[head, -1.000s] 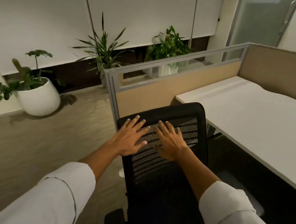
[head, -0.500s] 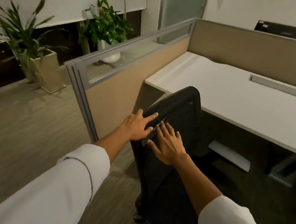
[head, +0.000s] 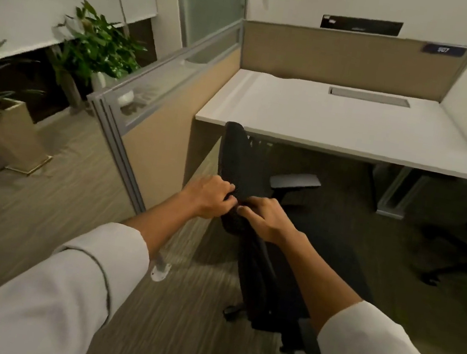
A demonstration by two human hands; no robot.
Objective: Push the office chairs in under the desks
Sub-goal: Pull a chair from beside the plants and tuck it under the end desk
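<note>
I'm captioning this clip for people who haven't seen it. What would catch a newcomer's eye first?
Two bare hands meet at centre frame on the black mesh chair back: the left hand grips its edge, the right hand presses beside it. Just beyond stands the white desk, walled by beige partitions. At far left, leafy potted plants line the window wall.

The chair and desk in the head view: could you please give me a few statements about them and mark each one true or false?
1. Both hands, left hand and right hand, are on the backrest of the chair. True.
2. The chair is already fully tucked under the desk. False: its base and wheels are on the floor in front of the desk.
3. The desk top carries a laptop. False: only a grey cable slot shows.
4. Potted plants stand beyond the partition at left. True.
</note>
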